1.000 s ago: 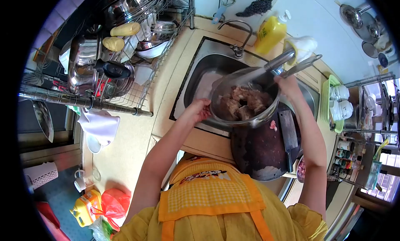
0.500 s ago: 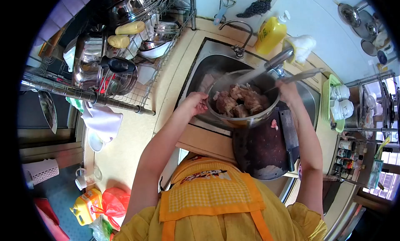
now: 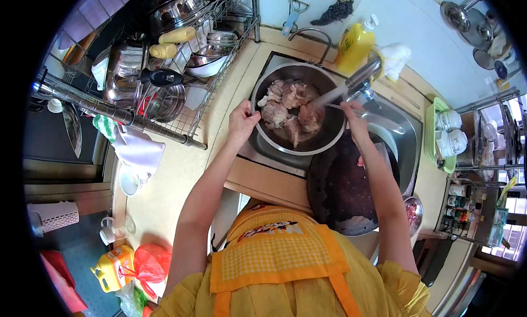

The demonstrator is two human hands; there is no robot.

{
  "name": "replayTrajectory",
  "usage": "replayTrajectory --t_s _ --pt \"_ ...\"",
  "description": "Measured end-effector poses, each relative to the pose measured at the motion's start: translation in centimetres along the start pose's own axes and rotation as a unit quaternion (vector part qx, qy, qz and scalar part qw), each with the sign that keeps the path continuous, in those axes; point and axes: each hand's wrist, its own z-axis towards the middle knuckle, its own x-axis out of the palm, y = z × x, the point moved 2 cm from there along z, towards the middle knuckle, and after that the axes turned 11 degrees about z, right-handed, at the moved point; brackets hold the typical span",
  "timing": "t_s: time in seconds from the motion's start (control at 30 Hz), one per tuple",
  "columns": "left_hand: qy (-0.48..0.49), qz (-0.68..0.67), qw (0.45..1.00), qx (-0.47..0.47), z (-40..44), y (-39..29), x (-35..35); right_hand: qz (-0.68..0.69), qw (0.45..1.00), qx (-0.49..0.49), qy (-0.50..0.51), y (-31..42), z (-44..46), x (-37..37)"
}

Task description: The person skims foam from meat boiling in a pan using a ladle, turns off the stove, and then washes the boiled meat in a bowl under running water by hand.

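A round steel basin (image 3: 263,135) with chunks of meat (image 3: 293,100) and some cloudy liquid sits over the left part of the sink (image 3: 409,117). My left hand (image 3: 243,121) is closed on its left rim, with the thumb at the edge. My right hand (image 3: 355,118) is closed at the right rim. A long metal utensil handle (image 3: 387,124) runs past its fingers; the utensil's head cannot be made out. From the faucet spout (image 3: 366,71) a stream of water falls into the basin onto the meat.
A dark round chopping board (image 3: 343,193) lies across the sink's front edge, partly under my right forearm. Beside it stands a bowl of raw meat (image 3: 413,214). A yellow soap bottle (image 3: 354,47) is behind the sink. Left is a wire dish rack (image 3: 192,128); right, a green basket (image 3: 433,117).
The basin has shifted left and now faces up more levelly, showing its inside. Both hands moved left with it. The utensil handle has swung lower, and the steam has thinned.
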Motion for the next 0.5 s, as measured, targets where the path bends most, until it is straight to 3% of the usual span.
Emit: replayTrajectory --t_s 0.3,0.4,0.5 --pt "-0.058 0.069 0.996 -0.007 0.1 3.5 -3.7 0.145 0.984 0.098 0.031 -5.4 2.0 4.3" --pt "-0.027 0.078 0.995 -0.049 -0.2 3.4 -4.8 0.109 0.98 0.161 0.033 -5.9 2.5 5.2" --pt "-0.033 0.097 0.993 -0.049 0.3 4.1 -5.4 0.126 0.969 0.186 0.102 -6.3 3.3 5.8"
